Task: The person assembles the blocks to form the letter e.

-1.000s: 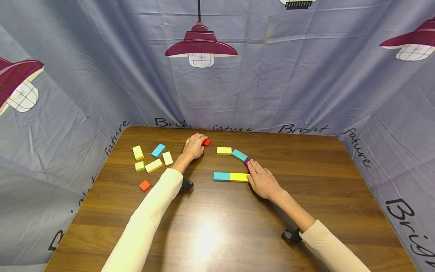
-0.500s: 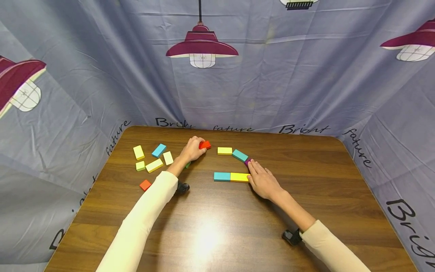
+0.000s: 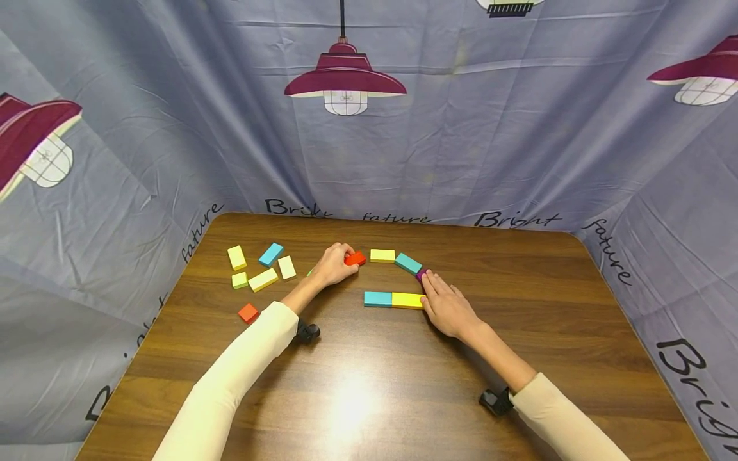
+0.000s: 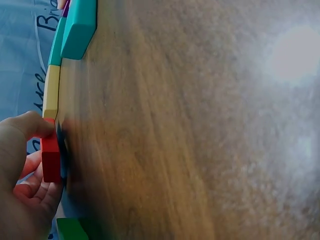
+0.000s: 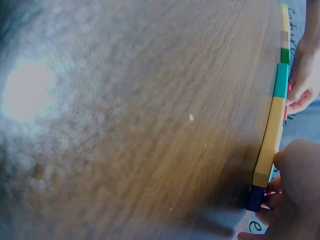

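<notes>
My left hand [image 3: 333, 264] pinches a red block [image 3: 355, 258] between thumb and fingers, just left of a yellow block [image 3: 383, 256]. In the left wrist view the red block [image 4: 51, 160] looks slightly raised from the table. A teal block [image 3: 408, 262] and a purple block [image 3: 421, 274] carry the curve on to the right. Nearer me lie a blue block [image 3: 377, 299] and a yellow one [image 3: 407, 300], end to end. My right hand [image 3: 446, 307] rests with straight fingers at the right ends of both rows. In the right wrist view its fingertips touch a dark purple block [image 5: 255, 198].
Loose blocks lie on the left of the wooden table [image 3: 461, 397]: several yellowish ones [image 3: 262, 280], a blue one [image 3: 271, 255] and a red one [image 3: 248, 313]. A green block [image 4: 71, 229] sits behind my left wrist. A printed curtain [image 3: 461, 160] surrounds the table.
My left hand has drawn the red block toward me and right, up beside the yellow block of the curved row. The right hand has stayed in place.
</notes>
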